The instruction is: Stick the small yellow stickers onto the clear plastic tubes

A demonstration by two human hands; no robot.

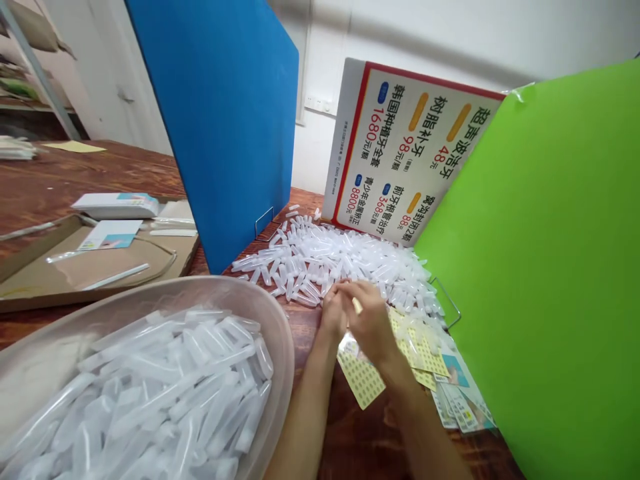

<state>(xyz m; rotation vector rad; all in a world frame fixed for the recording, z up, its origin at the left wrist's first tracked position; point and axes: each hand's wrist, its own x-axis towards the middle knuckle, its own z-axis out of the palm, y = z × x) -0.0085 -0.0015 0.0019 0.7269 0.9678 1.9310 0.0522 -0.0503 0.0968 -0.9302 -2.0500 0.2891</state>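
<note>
Grip of the left hand (334,316) and of the right hand (370,316) looks narrow, with bent fingers brought together in front of the body; whether something small is pinched between them I cannot tell, because the fingers cover it and the view is slightly blurred.

Taking the hands as the centre of the clock, a loose pile of small translucent plastic tubes (340,253) lies just beyond them at 12 o'clock, on the wooden surface (356,440). Close at 6 o'clock is a yellow sheet of round stickers (362,382), partly behind the right wrist. More sticker sheets (426,352) lie at 4 o'clock, and farther out that way are printed cards (463,407). At 8 o'clock stands a plastic basin (284,363), holding many longer translucent pieces (185,393).

In my judgement, the step in hand is fine handling of one small piece with both hands. Such work would call for steady fingertips, light pressure, and wrists kept away from the loose sheet.
</note>
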